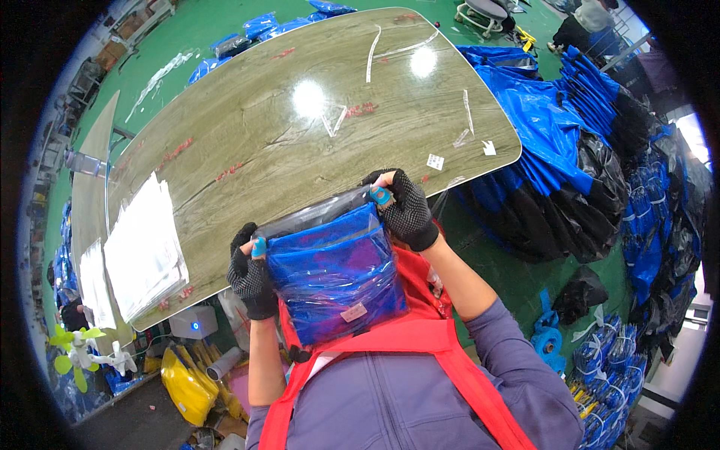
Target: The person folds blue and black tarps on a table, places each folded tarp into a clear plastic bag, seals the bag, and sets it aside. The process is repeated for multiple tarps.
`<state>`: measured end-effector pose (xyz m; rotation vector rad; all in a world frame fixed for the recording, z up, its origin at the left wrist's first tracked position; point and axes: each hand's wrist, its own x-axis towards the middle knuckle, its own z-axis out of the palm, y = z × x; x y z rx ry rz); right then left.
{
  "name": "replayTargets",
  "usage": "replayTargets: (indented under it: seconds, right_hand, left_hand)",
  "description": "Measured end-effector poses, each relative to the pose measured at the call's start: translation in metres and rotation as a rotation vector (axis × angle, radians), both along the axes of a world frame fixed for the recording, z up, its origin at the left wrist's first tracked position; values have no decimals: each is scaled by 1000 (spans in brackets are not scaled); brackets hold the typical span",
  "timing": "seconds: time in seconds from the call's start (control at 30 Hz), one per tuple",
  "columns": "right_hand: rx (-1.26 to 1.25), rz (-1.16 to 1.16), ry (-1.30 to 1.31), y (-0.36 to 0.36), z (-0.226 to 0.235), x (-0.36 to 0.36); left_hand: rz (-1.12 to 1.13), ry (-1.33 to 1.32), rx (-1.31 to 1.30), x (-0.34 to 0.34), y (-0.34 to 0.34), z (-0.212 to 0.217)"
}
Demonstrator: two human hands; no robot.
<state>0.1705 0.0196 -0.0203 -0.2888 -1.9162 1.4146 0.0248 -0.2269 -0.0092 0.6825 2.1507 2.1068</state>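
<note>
A transparent plastic bag (pixel 321 214) with a folded blue sheet (pixel 330 266) inside is held up against my front, at the table's near edge. A small pale label (pixel 353 312) sits low on its face. My left hand (pixel 253 277), in a black dotted glove with a blue wrap on the thumb, pinches the bag's upper left corner. At the upper right corner my right hand (pixel 409 210), gloved and wrapped the same way, grips the bag's edge. The empty strip of film along the top stretches between both hands.
A wood-patterned table (pixel 262 142) spreads ahead, with white sheets (pixel 146 251) at its left and paper scraps (pixel 435 161) at its right. Blue and black covers (pixel 540 142) hang at the right. Bundled blue packs (pixel 611 360) lie lower right. A green fan (pixel 77 356) stands lower left.
</note>
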Motion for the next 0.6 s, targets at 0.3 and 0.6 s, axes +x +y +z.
replayTargets:
  seconds: [0.3, 0.6]
  right_hand:
    - [-232, -83, -66, 11, 13, -23]
    - [-365, -28, -244, 25, 25, -74]
  left_hand:
    - [21, -258, 58, -21, 16, 17]
    - [-19, -301, -58, -52, 39, 77]
